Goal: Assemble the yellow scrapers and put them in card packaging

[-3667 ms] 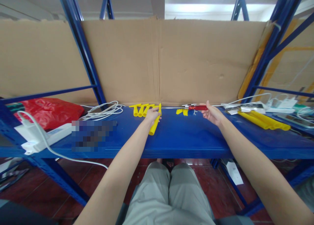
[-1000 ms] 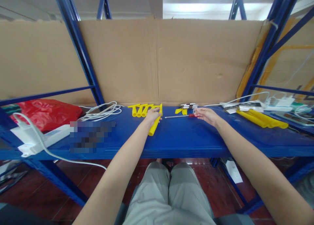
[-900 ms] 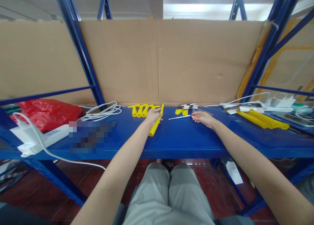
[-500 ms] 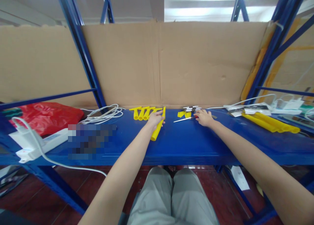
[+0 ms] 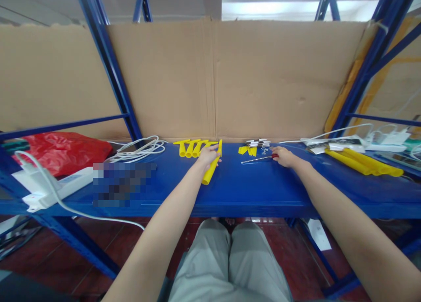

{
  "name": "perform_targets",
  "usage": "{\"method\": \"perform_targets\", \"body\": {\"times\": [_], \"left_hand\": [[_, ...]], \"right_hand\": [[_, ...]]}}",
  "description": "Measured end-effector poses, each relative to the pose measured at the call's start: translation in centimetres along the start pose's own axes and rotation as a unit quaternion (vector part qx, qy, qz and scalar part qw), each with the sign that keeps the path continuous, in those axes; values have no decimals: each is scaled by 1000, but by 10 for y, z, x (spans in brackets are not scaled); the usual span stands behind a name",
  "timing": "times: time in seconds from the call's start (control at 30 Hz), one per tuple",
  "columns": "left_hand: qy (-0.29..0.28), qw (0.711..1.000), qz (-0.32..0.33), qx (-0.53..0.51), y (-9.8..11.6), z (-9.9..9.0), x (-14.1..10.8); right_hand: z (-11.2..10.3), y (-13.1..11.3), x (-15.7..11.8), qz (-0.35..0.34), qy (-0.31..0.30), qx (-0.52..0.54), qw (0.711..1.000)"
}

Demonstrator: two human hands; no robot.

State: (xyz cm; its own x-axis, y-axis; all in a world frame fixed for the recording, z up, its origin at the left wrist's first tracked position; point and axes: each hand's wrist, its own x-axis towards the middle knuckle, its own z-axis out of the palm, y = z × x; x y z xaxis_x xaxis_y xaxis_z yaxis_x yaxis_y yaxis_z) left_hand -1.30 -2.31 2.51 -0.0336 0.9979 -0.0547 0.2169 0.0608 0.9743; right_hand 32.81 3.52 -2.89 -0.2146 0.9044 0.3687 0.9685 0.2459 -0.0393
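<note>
My left hand [image 5: 208, 156] is closed round a yellow tube [image 5: 208, 175] with a flat piece at its far end. Several similar yellow tubes [image 5: 189, 151] lie in a row just left of it. My right hand [image 5: 283, 156] grips the red handle of a screwdriver [image 5: 258, 159], whose metal shaft points left over the blue surface. Beyond the shaft lie small yellow pieces [image 5: 247, 150], tiny metal parts [image 5: 265, 151] and a bundle of black and white pieces [image 5: 258, 142].
At the left are a red plastic bag [image 5: 69, 152], a white power strip [image 5: 62, 188] and coiled white cable [image 5: 140, 150]. More yellow tubes [image 5: 363, 161] lie at the right. A cardboard panel [image 5: 263, 78] stands behind the blue shelf [image 5: 243, 192].
My right hand has moved right and slightly nearer, and the screwdriver has shifted right with it, uncovering the tiny metal parts. My left hand stays on the tube.
</note>
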Motion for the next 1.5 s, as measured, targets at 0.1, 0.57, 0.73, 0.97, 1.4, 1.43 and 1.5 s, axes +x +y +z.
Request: {"method": "perform_targets", "body": {"times": [0.1,0.57,0.73,0.97,1.4,1.43,1.5], "left_hand": [[-2,1000,-1,-1,1,-1,0],[-16,994,-44,-95,2,-7,2],[-38,989,-53,-135,4,-6,-3],[-71,988,-42,-130,1,-5,-3],[-92,986,-54,-124,3,-3,-6],[-96,986,-55,-125,2,-4,-4],[-102,985,-57,-126,1,-4,-2]], "right_hand": [[-11,-8,-7,40,-49,-38,997],[-28,-49,-20,13,23,38,999],[-30,-55,-18,-6,78,47,996],[-28,-59,-18,-29,100,56,993],[-28,-59,-17,-25,89,74,993],[-28,-59,-17,-23,89,74,993],[-28,-60,-17,-19,88,71,993]]}}
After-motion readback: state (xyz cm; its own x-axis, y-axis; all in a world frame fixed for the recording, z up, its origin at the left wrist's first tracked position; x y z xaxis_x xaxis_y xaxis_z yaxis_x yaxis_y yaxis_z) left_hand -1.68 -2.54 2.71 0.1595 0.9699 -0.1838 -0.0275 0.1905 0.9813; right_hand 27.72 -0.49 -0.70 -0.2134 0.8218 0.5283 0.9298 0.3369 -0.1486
